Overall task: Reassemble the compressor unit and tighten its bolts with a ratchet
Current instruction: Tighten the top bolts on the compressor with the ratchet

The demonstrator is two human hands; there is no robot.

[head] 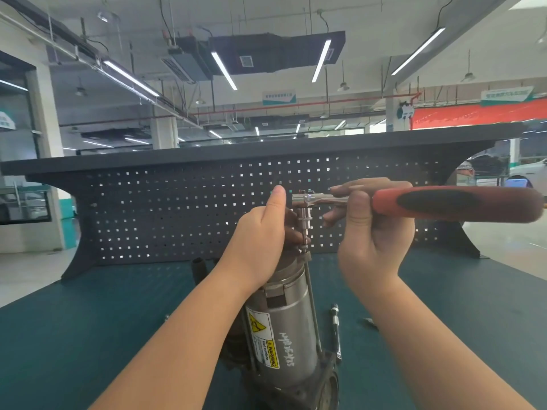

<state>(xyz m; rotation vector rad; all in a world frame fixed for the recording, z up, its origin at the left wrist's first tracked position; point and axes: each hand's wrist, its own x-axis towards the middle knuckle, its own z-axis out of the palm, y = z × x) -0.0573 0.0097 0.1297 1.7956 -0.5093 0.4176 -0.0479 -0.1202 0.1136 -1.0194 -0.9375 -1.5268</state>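
Compressor unit stands assembled, tightening underway. Right hand grips the ratchet; left hand steadies its socket, thumb raised.

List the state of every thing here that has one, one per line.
compressor unit: upright on the bench, held steady.
ratchet: horizontal, socket down on the top bolt.
left hand: grips the unit's top.
right hand: grips the ratchet.
extension bar: lying loose on the mat.

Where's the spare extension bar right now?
Head view: the extension bar lies on the green bench mat, just right of the compressor, below the right hand.
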